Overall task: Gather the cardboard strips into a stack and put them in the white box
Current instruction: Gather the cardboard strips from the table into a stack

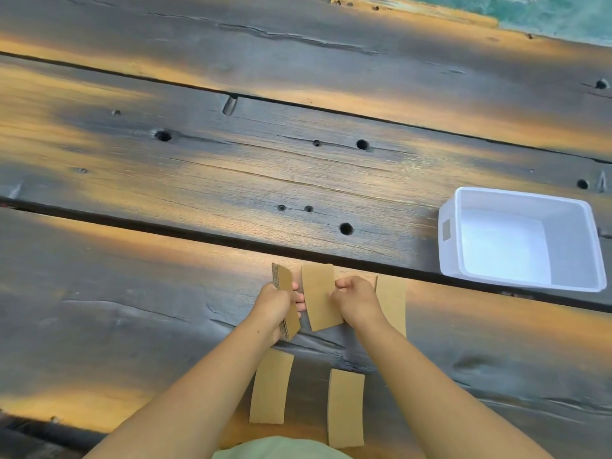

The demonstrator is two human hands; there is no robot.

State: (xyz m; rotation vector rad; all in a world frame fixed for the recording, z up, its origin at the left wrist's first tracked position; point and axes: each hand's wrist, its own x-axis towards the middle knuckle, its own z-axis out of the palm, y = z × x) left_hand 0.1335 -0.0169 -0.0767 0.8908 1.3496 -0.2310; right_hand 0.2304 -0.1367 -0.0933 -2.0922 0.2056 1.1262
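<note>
I am holding a stack of brown cardboard strips [285, 301] on edge in my left hand [272, 306], while my right hand [356, 299] is resting on a single strip [319, 296] lying flat just beside it. Three more strips are lying flat and apart: one [392, 301] beyond my right hand, two [271, 387] [346, 407] nearer me. The white box [520, 238] is sitting open and upright, far right.

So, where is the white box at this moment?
In the head view the white box stands open and empty on the wooden table, at the far right, beyond the right hand and apart from the cardboard strips.
</note>
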